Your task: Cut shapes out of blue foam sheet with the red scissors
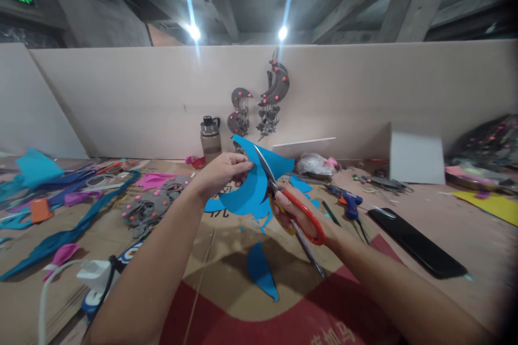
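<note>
Above the cardboard-covered table (445, 210), the left hand (220, 172) pinches the blue felt crescent (246, 191) by its upper-left edge; just right, the right hand (297, 215) grips red-handled scissors (283, 199), blades parted, angled up-left into the felt.

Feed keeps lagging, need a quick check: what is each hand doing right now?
Left hand: closed, pinching the blue crescent sheet at its upper edge.
Right hand: closed through the handles of the red scissors, blades open against the sheet.
</note>
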`<state>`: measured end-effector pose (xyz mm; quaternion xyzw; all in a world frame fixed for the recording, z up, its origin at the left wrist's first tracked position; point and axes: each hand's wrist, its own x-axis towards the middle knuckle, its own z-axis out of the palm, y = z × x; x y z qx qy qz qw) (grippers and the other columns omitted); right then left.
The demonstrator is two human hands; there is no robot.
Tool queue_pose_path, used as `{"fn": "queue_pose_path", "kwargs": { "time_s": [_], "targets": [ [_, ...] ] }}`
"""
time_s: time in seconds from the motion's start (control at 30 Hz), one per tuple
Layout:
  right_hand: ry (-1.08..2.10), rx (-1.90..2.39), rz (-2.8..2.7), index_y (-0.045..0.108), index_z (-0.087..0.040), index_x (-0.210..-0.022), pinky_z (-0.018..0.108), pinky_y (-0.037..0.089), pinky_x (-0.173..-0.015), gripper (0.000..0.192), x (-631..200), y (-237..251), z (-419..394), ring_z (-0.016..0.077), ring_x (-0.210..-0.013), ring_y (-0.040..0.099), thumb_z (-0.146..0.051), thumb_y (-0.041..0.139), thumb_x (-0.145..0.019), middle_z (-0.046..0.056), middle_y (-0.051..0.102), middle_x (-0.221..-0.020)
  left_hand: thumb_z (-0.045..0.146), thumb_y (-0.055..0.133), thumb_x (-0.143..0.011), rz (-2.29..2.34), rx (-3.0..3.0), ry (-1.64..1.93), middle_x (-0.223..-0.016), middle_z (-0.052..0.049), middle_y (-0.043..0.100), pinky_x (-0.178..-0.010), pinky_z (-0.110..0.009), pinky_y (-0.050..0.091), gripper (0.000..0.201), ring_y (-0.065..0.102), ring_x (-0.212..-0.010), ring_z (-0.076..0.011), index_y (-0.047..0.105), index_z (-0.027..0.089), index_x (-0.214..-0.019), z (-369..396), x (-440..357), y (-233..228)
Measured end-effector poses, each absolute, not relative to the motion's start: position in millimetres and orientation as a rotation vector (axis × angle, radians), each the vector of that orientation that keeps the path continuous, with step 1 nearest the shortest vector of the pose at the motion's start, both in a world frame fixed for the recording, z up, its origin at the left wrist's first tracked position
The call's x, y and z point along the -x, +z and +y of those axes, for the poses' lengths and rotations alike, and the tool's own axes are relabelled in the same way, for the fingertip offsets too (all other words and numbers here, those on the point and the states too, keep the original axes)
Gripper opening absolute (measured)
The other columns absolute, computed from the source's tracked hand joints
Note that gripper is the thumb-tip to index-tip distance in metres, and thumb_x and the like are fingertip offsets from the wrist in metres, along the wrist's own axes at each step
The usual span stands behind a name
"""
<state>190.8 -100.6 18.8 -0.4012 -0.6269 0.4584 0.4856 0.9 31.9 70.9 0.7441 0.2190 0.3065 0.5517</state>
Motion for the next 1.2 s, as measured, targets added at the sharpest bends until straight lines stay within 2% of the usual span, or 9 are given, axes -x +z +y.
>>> {"fn": "queue_pose_path", "kwargs": {
  "time_s": [0.67,1.2],
  "targets": [
    [1.076,1.086,-1.559,0.04,-0.024,-0.087,0.021,0.029,-0.043,0.049,-194.6,14.2,-98.4,0.0084,-0.048,0.035,-0.07,0.053,-0.092,-0.008,0.039,-0.062,0.051,0.076,-0.075,0.551,-1.82,0.692,-0.057,0.002,0.052,-0.051,-0.023,0.036,0.041,0.046,-0.05,-0.0077,0.057,0.016,-0.066,32.7,2.0,73.9],
    [0.925,1.192,-1.686,0.036,-0.025,-0.083,0.022,0.034,-0.042,0.049,-199.3,13.1,-95.9,0.0088,-0.049,0.037,-0.071,0.05,-0.093,-0.007,0.04,-0.064,0.053,0.077,-0.074,0.575,-1.855,0.648,-0.056,0.004,0.049,-0.052,-0.024,0.035,0.044,0.043,-0.05,-0.008,0.054,0.017,-0.063,28.6,4.9,78.5]
  ]
}}
